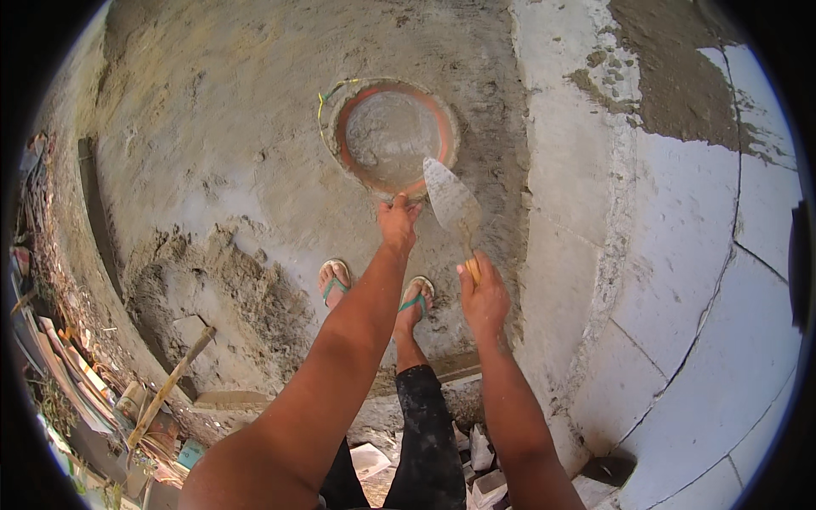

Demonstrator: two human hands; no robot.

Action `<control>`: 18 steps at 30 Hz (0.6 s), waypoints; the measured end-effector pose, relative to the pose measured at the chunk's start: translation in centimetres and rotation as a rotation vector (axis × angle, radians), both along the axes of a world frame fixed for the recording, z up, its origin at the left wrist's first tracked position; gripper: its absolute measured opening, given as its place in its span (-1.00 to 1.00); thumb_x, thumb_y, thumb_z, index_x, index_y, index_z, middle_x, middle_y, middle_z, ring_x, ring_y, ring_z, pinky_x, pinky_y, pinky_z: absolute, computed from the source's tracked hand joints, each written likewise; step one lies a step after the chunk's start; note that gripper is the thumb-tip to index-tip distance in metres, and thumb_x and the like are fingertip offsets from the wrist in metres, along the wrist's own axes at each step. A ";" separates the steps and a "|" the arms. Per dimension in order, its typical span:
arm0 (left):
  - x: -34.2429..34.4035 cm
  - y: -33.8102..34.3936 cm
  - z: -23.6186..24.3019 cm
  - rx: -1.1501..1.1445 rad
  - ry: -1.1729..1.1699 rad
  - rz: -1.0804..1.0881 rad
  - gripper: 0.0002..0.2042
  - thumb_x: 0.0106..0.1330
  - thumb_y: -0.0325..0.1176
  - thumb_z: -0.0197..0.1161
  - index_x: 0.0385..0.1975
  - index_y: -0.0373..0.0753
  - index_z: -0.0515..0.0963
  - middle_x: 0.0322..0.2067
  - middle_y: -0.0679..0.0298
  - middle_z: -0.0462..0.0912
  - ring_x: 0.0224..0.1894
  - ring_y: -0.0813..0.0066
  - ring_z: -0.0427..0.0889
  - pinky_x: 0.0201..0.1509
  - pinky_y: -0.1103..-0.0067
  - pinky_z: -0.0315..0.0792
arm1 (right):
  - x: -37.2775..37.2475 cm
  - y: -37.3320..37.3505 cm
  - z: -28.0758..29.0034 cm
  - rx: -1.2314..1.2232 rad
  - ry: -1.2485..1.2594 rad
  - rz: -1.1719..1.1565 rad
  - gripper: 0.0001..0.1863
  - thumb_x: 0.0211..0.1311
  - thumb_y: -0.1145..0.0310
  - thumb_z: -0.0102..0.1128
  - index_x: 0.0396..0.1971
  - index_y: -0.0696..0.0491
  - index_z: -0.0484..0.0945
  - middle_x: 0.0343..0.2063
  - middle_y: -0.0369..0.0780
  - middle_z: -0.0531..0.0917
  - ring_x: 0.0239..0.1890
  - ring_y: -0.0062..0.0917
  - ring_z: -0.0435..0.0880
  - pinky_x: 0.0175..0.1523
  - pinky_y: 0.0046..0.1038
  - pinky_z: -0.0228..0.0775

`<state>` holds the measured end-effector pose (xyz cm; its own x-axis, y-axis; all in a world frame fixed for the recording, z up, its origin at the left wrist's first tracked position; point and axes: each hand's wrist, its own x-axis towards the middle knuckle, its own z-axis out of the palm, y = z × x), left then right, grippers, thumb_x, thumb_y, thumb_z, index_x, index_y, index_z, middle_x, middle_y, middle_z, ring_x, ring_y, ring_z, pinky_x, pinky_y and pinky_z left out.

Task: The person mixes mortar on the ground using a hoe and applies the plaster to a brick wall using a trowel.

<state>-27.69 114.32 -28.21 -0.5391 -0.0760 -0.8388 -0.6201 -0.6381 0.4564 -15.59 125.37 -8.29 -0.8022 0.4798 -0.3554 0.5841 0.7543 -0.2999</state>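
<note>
My left hand (396, 223) is closed on the near rim of a round orange tub (342, 136) holding wet grey mortar (387, 127); a thin yellow-green cord curves beside the tub's left side. In my right hand (483, 293) is the wooden handle of a pointed trowel (450, 195), its grey-smeared blade raised with the tip at the tub's right near rim. My sandaled feet stand on grey, wet-looking cement ground (212, 110) below the tub.
A heap of mixed mortar (170, 272) and a long-handled tool (174, 374) lie at left, beside a low edge with scrap pieces (76, 365) beyond. Pale cracked slabs (680, 323) run along the right. Broken blocks (480, 450) lie behind my legs.
</note>
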 end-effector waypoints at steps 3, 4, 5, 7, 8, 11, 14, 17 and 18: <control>3.8 -1.3 1.1 0.121 -0.086 -0.056 -0.63 0.43 -0.33 0.30 -0.01 -0.30 0.24 0.04 -0.01 0.47 -0.11 0.25 0.61 -0.05 0.36 0.67 | -6.4 1.1 -3.3 0.158 -0.129 0.165 -0.56 0.39 0.02 0.19 0.16 -0.13 0.49 -0.28 -0.07 0.66 -0.25 -0.10 0.74 -0.25 -0.09 0.59; 4.6 -2.2 1.9 0.077 -0.159 -0.194 -0.62 0.41 -0.29 0.33 -0.02 -0.28 0.27 0.00 0.04 0.50 -0.14 0.28 0.61 -0.09 0.40 0.63 | -8.4 1.5 -4.5 0.196 -0.129 0.238 -0.60 0.40 0.03 0.18 0.13 -0.12 0.50 -0.29 -0.07 0.66 -0.27 -0.10 0.74 -0.26 -0.11 0.60; 5.3 -2.9 3.4 0.037 -0.237 -0.333 -0.62 0.40 -0.25 0.36 -0.03 -0.25 0.30 -0.05 0.09 0.54 -0.18 0.30 0.61 -0.13 0.44 0.60 | -10.2 2.1 -5.5 0.238 -0.134 0.310 -0.63 0.41 0.05 0.17 0.10 -0.11 0.51 -0.30 -0.06 0.66 -0.29 -0.11 0.74 -0.27 -0.12 0.60; 7.6 -8.8 4.7 -0.142 -0.149 -0.668 -0.61 0.36 -0.17 0.41 -0.08 -0.23 0.37 -0.23 0.22 0.60 -0.29 0.38 0.60 -0.23 0.50 0.52 | -14.9 0.0 -7.4 0.309 -0.080 0.451 -0.71 0.40 0.15 0.19 0.02 -0.08 0.55 -0.40 -0.10 0.66 -0.31 -0.12 0.74 -0.27 -0.12 0.61; 9.9 -13.7 4.9 -0.263 0.000 -0.879 -0.61 0.34 -0.13 0.43 -0.12 -0.23 0.42 -0.37 0.29 0.61 -0.37 0.43 0.58 -0.29 0.52 0.46 | -16.9 -1.7 -8.5 0.326 -0.036 0.505 -0.73 0.40 0.18 0.18 0.00 -0.07 0.57 -0.41 -0.10 0.67 -0.30 -0.13 0.74 -0.27 -0.13 0.61; 16.1 -20.3 15.0 -0.606 0.361 -1.359 -0.75 0.25 -0.23 0.44 -0.24 -0.26 0.66 -0.29 -0.05 0.67 -0.18 -0.02 0.68 -0.12 0.32 0.51 | -16.8 0.2 -13.1 0.363 -0.142 0.520 -0.78 0.40 0.25 0.15 -0.05 -0.04 0.61 -0.41 -0.09 0.71 -0.25 -0.15 0.76 -0.24 -0.15 0.62; 19.8 -28.0 28.4 -0.715 0.363 -1.635 -0.36 0.18 -0.09 0.46 0.30 -0.01 0.45 0.19 0.07 0.53 0.25 -0.03 0.47 0.26 0.12 0.31 | -17.0 -2.4 -13.4 0.080 -0.347 0.392 -0.73 0.39 0.17 0.14 -0.06 -0.02 0.62 -0.34 -0.07 0.75 -0.19 -0.13 0.77 -0.18 -0.13 0.62; 23.8 -30.3 35.1 -0.875 0.272 -1.669 -0.35 0.24 0.07 0.38 0.31 -0.03 0.43 0.26 0.07 0.44 0.34 -0.05 0.35 0.36 0.04 0.20 | -15.1 -3.7 -11.2 -0.068 -0.332 0.267 -0.63 0.37 0.00 0.14 0.00 -0.09 0.59 -0.26 -0.06 0.77 -0.14 -0.09 0.76 -0.12 -0.09 0.59; 25.1 -30.0 35.7 -0.940 0.250 -1.687 -0.35 0.26 0.09 0.35 0.31 -0.06 0.43 0.27 0.07 0.43 0.35 -0.06 0.33 0.38 0.03 0.16 | -14.7 -3.8 -10.8 -0.115 -0.311 0.246 -0.59 0.35 -0.06 0.15 0.02 -0.13 0.59 -0.25 -0.05 0.77 -0.14 -0.07 0.76 -0.10 -0.07 0.58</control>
